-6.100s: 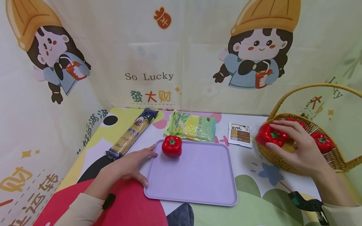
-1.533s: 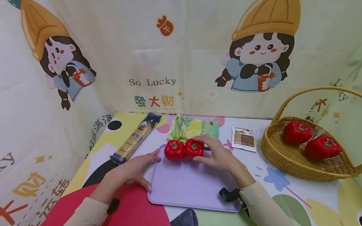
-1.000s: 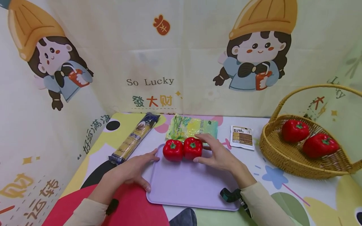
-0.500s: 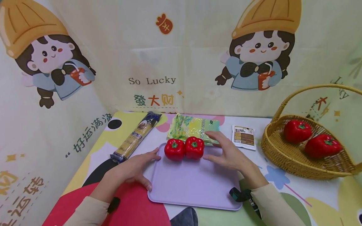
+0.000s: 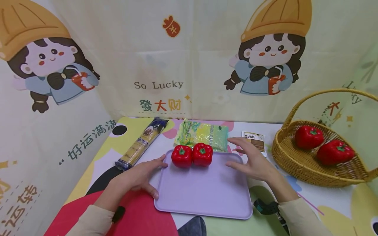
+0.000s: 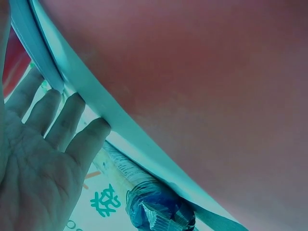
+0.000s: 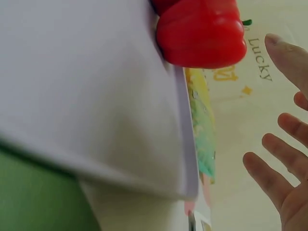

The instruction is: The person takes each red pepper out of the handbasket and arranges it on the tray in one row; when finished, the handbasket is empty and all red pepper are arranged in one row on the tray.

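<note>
Two red bell peppers stand side by side at the back left of a lilac tray [image 5: 203,193]: the left pepper [image 5: 181,156] and the right pepper [image 5: 202,154]. My left hand [image 5: 138,177] rests at the tray's left edge, fingers and thumb spread along the rim. Over the tray's right side hovers my right hand [image 5: 254,162], fingers apart and holding nothing, clear of the peppers. In the right wrist view a pepper [image 7: 202,36] sits near the tray's edge, away from the spread fingers. A wicker basket [image 5: 313,177] at the right holds two more peppers [image 5: 309,137].
Behind the tray lies a green-yellow plastic packet [image 5: 203,132]. A pack of spaghetti [image 5: 141,144] lies at the back left. A small white-brown sachet [image 5: 257,141] is partly hidden behind my right hand. The basket's tall handle [image 5: 325,93] arches up. A printed cloth wall stands behind.
One pepper has gone from the basket to the tray beside the first. My right hand has let go of it and moved right, away from it. The left hand stays at the tray edge.
</note>
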{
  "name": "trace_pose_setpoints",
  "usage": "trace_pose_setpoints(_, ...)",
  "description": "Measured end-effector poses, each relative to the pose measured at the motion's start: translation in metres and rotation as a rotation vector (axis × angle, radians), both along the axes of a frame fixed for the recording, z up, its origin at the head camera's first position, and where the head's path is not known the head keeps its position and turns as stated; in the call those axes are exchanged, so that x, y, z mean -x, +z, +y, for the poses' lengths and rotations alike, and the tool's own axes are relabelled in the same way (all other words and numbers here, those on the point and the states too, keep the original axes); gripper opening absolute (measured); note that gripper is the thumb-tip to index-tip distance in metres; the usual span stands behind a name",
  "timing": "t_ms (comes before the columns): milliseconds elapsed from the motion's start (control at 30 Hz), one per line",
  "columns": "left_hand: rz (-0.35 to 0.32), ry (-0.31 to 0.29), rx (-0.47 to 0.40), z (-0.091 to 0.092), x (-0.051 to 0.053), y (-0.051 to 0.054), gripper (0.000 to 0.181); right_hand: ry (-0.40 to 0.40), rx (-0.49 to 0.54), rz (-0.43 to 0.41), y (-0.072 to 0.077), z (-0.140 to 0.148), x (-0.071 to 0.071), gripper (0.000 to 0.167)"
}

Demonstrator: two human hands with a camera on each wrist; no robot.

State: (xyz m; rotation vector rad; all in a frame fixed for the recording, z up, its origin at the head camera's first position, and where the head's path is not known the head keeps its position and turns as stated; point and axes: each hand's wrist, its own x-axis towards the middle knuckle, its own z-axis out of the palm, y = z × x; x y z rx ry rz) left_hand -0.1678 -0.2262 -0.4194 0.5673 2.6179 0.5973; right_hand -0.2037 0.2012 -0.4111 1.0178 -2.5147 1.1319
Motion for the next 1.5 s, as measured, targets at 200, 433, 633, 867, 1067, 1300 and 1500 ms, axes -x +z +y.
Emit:
trace_pose_setpoints(200, -0.006, -0.003, -0.010, 0.001, 0.001, -0.001, 0.107, -0.033, -0.038, 0.044, 0.005, 0.014, -0.005, 0.082)
trace_pose_setpoints(433, -0.022, 0.003, -0.009, 0.001, 0.002, 0.000, 0.107, -0.093, -0.125, 0.107, 0.012, 0.032, -0.009, 0.085)
trace_pose_setpoints(633, 0.003, -0.008, -0.005, 0.000, 0.002, -0.001, 0.108, -0.123, -0.150, 0.165, 0.018, 0.047, -0.012, 0.087)
trace_pose_setpoints(867, 0.002, -0.016, -0.014, 0.001, 0.003, -0.004, 0.109, -0.162, -0.145, 0.204, 0.022, 0.065, -0.016, 0.088)
trace_pose_setpoints(1067, 0.005, -0.002, 0.006, 0.000, 0.003, -0.004, 0.109, -0.233, -0.162, 0.218, 0.027, 0.074, -0.020, 0.089)
trace_pose_setpoints(1300, 0.005, 0.001, 0.000, 0.000, 0.003, -0.003, 0.109, -0.269, -0.210, 0.263, 0.036, 0.094, -0.019, 0.089)
trace_pose_setpoints(1500, 0.001, 0.000, -0.016, 0.000, 0.001, -0.003, 0.108, -0.324, -0.216, 0.257, 0.041, 0.112, -0.019, 0.085)
